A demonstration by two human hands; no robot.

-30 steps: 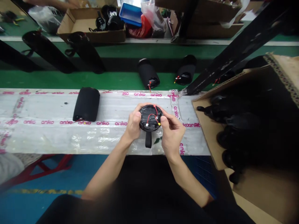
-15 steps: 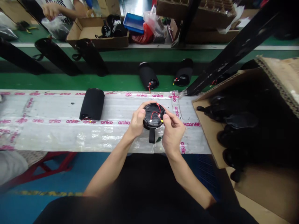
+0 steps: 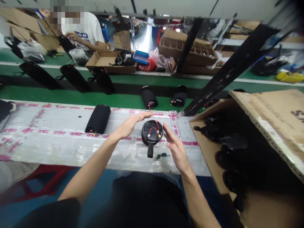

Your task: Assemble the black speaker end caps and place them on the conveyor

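A black cylindrical speaker body (image 3: 145, 138) stands upright on the plastic-covered bench, its open end facing up. Red wires with small white and yellow connectors lie across that end, and a black strap (image 3: 150, 150) hangs from its near side. My left hand (image 3: 133, 123) is off to the upper left of it, fingers stretched out and holding nothing. At its right side my right hand (image 3: 175, 147) has its fingers extended, close to the rim; whether they touch it I cannot tell. Another black cylinder (image 3: 98, 119) lies to the left with wires at its near end.
Two black cylinders with wires, one (image 3: 149, 97) left of the other (image 3: 180, 96), lie on the green conveyor. Several taller ones lean further left. A cardboard box (image 3: 204, 145) with black parts and a slanted black post (image 3: 220, 76) stand right. A co-worker (image 3: 95, 31) works across the line.
Both hands have let go of the speaker body and spread apart, the left one further away. The speaker now stands free on the bench. My view has tilted up, showing more background.
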